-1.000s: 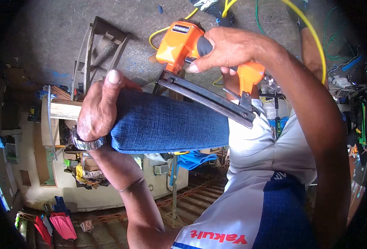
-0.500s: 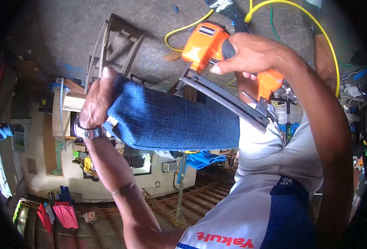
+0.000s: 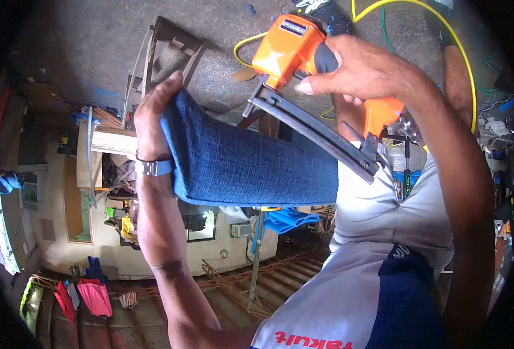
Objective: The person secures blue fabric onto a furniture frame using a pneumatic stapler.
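A long padded piece in blue denim-like fabric [image 3: 251, 163] spans the middle of the view, its right end against the light-coloured shorts [image 3: 364, 198] on my lap. My left hand [image 3: 154, 113], with a metal-band watch [image 3: 155, 168] at the wrist, grips the far left end; its fingers are partly hidden behind the fabric. My right hand [image 3: 361, 67] is wrapped round the handle of an orange pneumatic staple gun [image 3: 289, 43]. The gun's dark magazine [image 3: 315, 131] slants above the padded piece, its nose pointing left, apart from my left hand.
A yellow air hose [image 3: 443, 29] curves over the concrete floor at upper right. Beyond my left hand stands a wooden frame [image 3: 178, 52]. A pale wood board [image 3: 113, 140] lies left of that hand. Cluttered items [image 3: 495, 145] lie at the right edge.
My left hand has turned and shifted right, and the padded piece's left end has tilted with it. The staple gun in my right hand has moved only slightly.
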Action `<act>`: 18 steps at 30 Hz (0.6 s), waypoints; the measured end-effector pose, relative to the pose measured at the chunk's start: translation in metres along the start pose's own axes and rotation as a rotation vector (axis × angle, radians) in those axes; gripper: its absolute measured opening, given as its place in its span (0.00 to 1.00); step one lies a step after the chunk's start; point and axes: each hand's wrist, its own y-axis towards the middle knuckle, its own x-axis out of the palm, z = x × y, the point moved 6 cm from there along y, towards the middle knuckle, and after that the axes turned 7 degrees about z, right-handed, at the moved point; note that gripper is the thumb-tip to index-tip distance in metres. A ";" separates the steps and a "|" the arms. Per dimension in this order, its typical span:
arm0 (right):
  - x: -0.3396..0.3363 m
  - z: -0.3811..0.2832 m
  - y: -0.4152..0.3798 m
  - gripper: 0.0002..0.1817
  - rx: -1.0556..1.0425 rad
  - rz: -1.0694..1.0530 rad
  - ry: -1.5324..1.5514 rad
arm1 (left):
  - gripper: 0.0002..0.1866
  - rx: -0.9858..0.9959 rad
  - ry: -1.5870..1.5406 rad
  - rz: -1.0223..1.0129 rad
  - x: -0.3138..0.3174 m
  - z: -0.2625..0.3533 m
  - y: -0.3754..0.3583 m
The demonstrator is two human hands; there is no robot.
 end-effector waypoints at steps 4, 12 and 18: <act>0.007 -0.007 0.009 0.30 -0.091 -0.006 0.010 | 0.21 -0.034 -0.105 0.124 0.000 0.003 -0.009; 0.014 -0.017 0.027 0.27 -0.018 -0.017 -0.109 | 0.17 0.422 0.413 0.155 -0.010 -0.002 0.007; 0.017 -0.028 0.031 0.26 -0.080 -0.084 -0.075 | 0.13 0.422 0.579 0.090 -0.010 0.008 0.004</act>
